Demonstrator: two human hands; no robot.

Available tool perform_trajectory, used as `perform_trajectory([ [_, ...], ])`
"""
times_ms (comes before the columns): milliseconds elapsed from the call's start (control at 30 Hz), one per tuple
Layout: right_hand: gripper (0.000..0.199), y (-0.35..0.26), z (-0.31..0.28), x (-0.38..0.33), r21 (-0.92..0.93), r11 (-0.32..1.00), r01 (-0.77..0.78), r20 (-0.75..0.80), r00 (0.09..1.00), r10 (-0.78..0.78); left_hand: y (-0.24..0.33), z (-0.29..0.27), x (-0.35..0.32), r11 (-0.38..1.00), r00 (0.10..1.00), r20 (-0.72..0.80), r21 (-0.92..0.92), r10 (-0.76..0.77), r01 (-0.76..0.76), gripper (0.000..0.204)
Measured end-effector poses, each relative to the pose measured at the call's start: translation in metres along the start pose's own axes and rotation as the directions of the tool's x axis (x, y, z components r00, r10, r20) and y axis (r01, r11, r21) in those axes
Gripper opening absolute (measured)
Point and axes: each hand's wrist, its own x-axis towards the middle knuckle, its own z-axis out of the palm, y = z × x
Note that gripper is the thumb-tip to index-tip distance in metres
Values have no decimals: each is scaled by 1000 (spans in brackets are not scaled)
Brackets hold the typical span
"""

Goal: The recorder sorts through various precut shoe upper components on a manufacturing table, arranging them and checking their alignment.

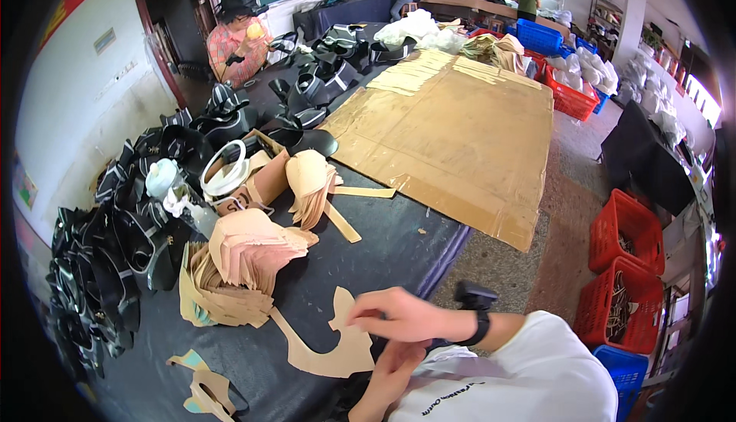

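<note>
My right hand, with a black strap round its wrist, reaches in from the right above a curved beige cut-out piece. Its fingers are bent, with a gap between them and the thumb, and I see nothing held there. Just below, close to my body, is my left hand, its fingers drawn together and partly hidden under the right one. Whatever it may pinch does not show. The beige piece has a narrow arm and a deep notch; its right end lies beside both hands. A thick stack of similar beige pieces stands to the left.
Smaller beige scraps lie on the dark table. Black pieces with pale stripes pile up at the left. Behind the stack stands a cardboard box. A flat cardboard sheet overhangs the edge. Across sits a person. Red crates stand right.
</note>
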Motion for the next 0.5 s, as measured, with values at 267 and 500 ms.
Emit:
perform_trajectory([
  [267,15,1,-95,-108,-4,902,-433,-467,798,381,-38,-11,0,852,890,67,330,-451,407,32],
  [500,12,-17,-216,-167,-89,855,-511,-805,543,241,-97,-29,24,839,880,192,441,-435,319,33],
])
